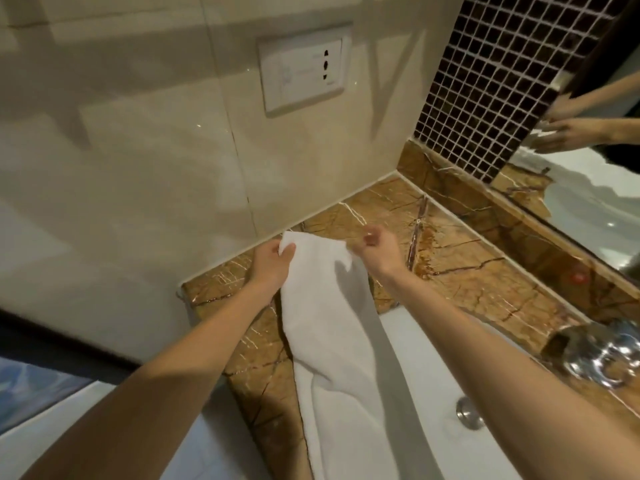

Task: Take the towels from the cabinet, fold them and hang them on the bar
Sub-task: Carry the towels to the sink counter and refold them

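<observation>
Hanging over a brown veined marble counter (467, 278) and the white basin (415, 375) set in it, a long white cloth towel (332, 334) runs from the centre toward 6 o'clock, its lower end out of view. The left hand (270, 268), at the towel's 10 o'clock corner, pinches that corner between thumb and curled fingers. The right hand (377, 251), beside the 2 o'clock corner, has its fingers curled together, but whether they grip the cloth cannot be told. A white wall socket (304, 74) sits at 12 o'clock.
</observation>
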